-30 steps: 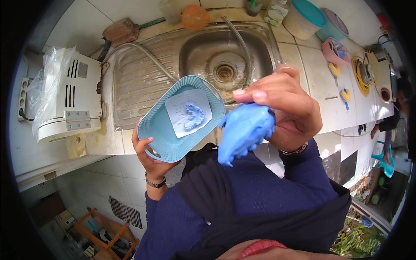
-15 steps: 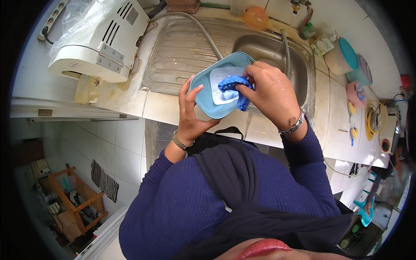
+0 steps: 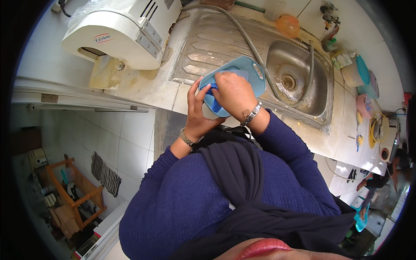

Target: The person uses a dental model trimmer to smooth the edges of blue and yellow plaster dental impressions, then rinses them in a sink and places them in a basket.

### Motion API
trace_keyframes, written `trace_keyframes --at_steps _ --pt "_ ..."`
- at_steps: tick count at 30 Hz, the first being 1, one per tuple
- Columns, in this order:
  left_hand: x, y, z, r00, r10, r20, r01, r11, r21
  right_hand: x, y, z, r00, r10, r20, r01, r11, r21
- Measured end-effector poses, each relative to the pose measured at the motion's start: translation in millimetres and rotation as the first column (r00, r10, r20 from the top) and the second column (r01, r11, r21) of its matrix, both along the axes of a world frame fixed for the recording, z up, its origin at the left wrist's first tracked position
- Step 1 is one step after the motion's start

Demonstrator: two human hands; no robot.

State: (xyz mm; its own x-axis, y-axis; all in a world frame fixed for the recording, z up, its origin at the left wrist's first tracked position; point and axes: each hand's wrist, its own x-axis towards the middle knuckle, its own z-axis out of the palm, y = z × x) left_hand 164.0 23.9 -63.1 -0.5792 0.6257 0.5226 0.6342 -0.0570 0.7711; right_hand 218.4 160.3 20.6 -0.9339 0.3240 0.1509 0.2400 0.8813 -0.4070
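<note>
Taking the steel sink (image 3: 299, 78) as the landmark and reading from the left: well to its left, on the counter, stands a white appliance (image 3: 121, 32) with a plastic sheet over its back. Between that and the sink lies the ribbed drainboard (image 3: 208, 52), with a grey hose (image 3: 242, 37) running across it toward the basin.

Just left of the sink, held above the counter's front edge, is a light blue plastic tray (image 3: 242, 73). The left hand (image 3: 197, 112) grips it from below, fingers curled over its near rim, thumb up along the side. The right hand (image 3: 234, 93) is closed on a darker blue cloth (image 3: 214, 99) and presses it flat into the tray's inside, so most of the cloth is hidden under the palm.

The wiping looks to be mid-course: the far end of the tray, with its slotted handle, is bare and appears clean, while the near end is under the cloth; whether any dirt remains cannot be told.

Right of the sink sit an orange cup (image 3: 288, 24), teal and pink containers (image 3: 364, 82), and small dishes.
</note>
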Motion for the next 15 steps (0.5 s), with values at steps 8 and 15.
trace_keyframes --at_steps 8,15 --pt "-45 -41 -8 0.981 -0.105 0.165 0.112 0.993 -0.031 -29 -21 -1 0.985 0.143 0.101 -0.140 0.990 -0.034" --pt "-74 -64 -14 0.968 -0.158 0.194 0.164 0.986 -0.013 -59 -19 -8 0.892 0.450 0.031 -0.436 0.878 -0.197"
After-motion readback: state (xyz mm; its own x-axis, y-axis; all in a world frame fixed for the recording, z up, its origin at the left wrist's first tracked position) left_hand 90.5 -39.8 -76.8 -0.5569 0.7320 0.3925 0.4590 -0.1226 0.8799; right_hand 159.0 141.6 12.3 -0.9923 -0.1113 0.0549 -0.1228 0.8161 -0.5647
